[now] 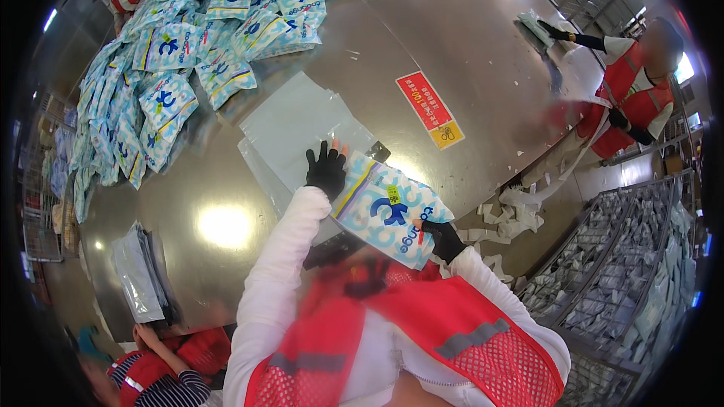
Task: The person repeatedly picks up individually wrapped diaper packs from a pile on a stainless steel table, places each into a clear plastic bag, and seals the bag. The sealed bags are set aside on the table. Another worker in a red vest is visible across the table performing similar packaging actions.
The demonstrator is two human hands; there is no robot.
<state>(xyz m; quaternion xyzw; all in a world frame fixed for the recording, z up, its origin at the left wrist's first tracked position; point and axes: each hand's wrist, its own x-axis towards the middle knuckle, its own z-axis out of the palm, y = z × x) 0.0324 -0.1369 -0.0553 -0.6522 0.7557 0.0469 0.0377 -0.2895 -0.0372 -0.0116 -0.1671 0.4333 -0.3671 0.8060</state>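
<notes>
My left hand [326, 168], in a black glove with some fingertips bare, presses flat on a stack of grey plastic mailing bags [297, 118], fingers apart. Between my hands lies a soft light-blue and white plastic packet [390, 203] with a yellow and purple stripe and a small green sticker. Its right end is pinched by my right hand [443, 237], thumb on top and the other fingers hidden beneath. The packet's left end overlaps the mailing bags and touches the side of my left hand.
A heap of similar packets [175, 51] covers the metal table's [362, 39] far left. Another bag stack [138, 271] lies near left. A red printed label [424, 99] is stuck on the tabletop. Co-workers stand around. Paper strips [523, 209] and wire cages [605, 260] are at right.
</notes>
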